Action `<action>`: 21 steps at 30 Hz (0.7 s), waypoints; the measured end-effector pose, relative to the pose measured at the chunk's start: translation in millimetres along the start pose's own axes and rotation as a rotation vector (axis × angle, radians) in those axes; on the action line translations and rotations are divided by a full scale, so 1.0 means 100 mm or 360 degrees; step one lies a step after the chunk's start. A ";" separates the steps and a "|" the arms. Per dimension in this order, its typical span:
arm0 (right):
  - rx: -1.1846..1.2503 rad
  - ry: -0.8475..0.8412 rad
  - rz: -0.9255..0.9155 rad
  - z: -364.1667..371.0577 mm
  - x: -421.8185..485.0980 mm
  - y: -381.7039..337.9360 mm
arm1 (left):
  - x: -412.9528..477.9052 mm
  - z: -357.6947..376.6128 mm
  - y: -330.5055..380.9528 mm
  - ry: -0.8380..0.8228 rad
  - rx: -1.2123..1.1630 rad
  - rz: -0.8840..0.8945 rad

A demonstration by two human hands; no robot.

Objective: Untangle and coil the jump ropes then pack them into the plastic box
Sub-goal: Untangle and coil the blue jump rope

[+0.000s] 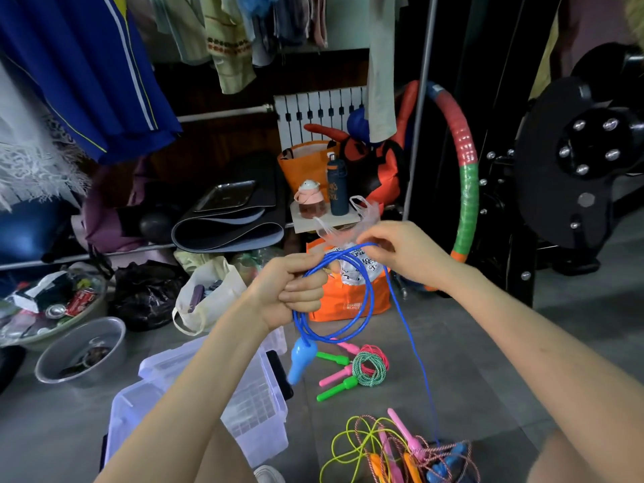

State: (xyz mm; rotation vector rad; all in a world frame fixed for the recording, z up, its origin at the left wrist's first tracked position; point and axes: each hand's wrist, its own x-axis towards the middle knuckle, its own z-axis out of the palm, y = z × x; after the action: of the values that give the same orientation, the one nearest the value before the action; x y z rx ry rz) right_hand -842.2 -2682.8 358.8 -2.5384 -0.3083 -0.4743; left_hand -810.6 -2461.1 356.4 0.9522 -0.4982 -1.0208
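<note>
In the head view, the left hand (296,284) is closed in a fist round several loops of a thin blue plastic jump rope (371,301). The right hand (397,252), just beside it and a little higher, pinches the same rope at the top of the coil between thumb and curled fingers. One light-blue handle (301,360) hangs straight below the left hand. A single blue strand drops from the right hand to a tangled heap of ropes (400,451) on the floor under the right forearm; how many ropes are in the heap cannot be told.

The clear rectangular plastic box (258,409) stands open beneath the left forearm, with its right edge near the hanging handle. Below the coil, between the two forearms, two ropes lie coiled together (369,366), showing two green handles and two pink ones. Bare grey tiled floor (505,360) separates the box, the coiled pair and the heap, and widens beyond the right forearm.
</note>
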 end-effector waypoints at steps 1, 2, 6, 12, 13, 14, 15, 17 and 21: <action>0.0121 0.0061 0.0122 0.10 -0.06 0.16 | -0.03 -0.01 0.03 -0.0071 -0.0067 -0.0001; 0.0235 0.0109 0.0250 0.21 -0.14 0.31 | -0.05 -0.03 0.05 -0.0152 -0.0157 0.0000; 0.0835 0.0178 0.0793 0.70 -0.68 0.69 | -0.12 -0.13 0.10 -0.0380 -0.0582 0.0052; 0.1262 0.0512 0.1132 0.92 -0.95 0.63 | -0.09 -0.38 0.06 -0.0212 -0.0656 0.0139; 0.1324 0.0578 0.1057 0.81 -0.87 0.53 | -0.08 -0.41 0.06 -0.0178 -0.0705 0.0142; 0.1421 0.0622 0.0961 0.68 -0.77 0.40 | -0.07 -0.44 0.05 -0.0155 -0.0736 0.0148; 0.1501 0.0640 0.0859 0.52 -0.66 0.26 | -0.06 -0.45 0.05 -0.0085 -0.0710 0.0173; 0.1494 0.0675 0.0597 0.16 -0.40 -0.03 | -0.05 -0.48 0.01 0.0167 -0.0556 0.0242; 0.0640 0.1204 -0.0054 -0.49 0.04 -0.60 | 0.02 -0.53 -0.12 0.0311 -0.0510 0.0250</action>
State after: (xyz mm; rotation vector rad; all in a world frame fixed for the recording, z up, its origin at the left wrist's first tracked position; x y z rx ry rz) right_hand -870.6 -2659.2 427.5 -1.8097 -0.1362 -1.1958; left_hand -776.7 -2442.0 318.2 0.7053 -0.2332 -0.8254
